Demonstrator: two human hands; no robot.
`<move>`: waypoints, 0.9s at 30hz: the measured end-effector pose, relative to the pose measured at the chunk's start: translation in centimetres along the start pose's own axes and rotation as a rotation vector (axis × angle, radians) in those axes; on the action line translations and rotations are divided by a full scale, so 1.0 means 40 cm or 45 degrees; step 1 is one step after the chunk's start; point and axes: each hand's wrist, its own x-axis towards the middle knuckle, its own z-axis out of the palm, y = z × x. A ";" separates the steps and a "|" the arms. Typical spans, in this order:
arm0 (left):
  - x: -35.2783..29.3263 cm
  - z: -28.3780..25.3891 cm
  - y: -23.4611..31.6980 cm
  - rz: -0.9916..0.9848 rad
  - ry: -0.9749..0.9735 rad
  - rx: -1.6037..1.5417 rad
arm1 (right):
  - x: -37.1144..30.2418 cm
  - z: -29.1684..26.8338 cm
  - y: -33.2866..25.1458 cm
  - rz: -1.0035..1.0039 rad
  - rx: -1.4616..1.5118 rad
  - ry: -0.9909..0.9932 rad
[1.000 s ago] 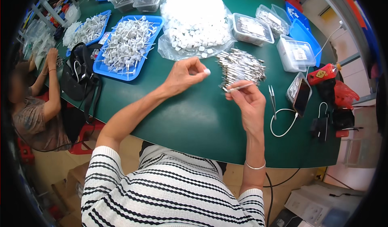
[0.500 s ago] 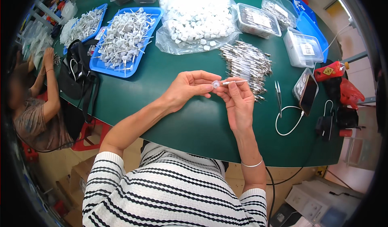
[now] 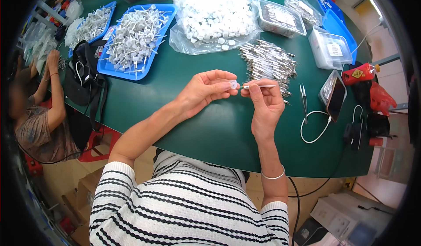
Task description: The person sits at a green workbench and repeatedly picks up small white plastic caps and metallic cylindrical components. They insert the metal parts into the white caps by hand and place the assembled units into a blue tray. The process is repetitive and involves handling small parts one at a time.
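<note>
Hands were apart a second ago, now they're close together above the green table: left hand pinching a white cap, right hand pinching a thin rod, tip right by the cap.

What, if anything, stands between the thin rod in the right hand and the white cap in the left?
Nothing visible: the thin rod in the right hand points at the white cap in the left hand. The rod pile lies beyond, not between them.
</note>
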 end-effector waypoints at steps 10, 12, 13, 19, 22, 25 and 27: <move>-0.007 0.002 -0.001 -0.073 -0.014 -0.023 | -0.008 0.004 -0.001 -0.082 -0.202 -0.002; -0.008 0.004 0.001 -0.076 -0.026 -0.036 | -0.010 0.004 0.000 -0.079 -0.213 0.001; -0.009 0.005 0.001 -0.080 -0.026 -0.043 | -0.011 0.003 0.001 -0.080 -0.225 0.000; -0.009 0.007 -0.001 -0.101 -0.028 -0.067 | -0.015 0.001 0.004 -0.101 -0.301 0.009; -0.009 0.005 -0.003 -0.106 -0.033 -0.074 | -0.015 0.001 0.006 -0.121 -0.323 0.008; -0.009 0.005 -0.003 -0.107 -0.040 -0.078 | -0.017 0.001 0.008 -0.130 -0.324 0.008; -0.009 0.005 -0.004 -0.109 -0.044 -0.080 | -0.017 0.001 0.008 -0.135 -0.312 0.006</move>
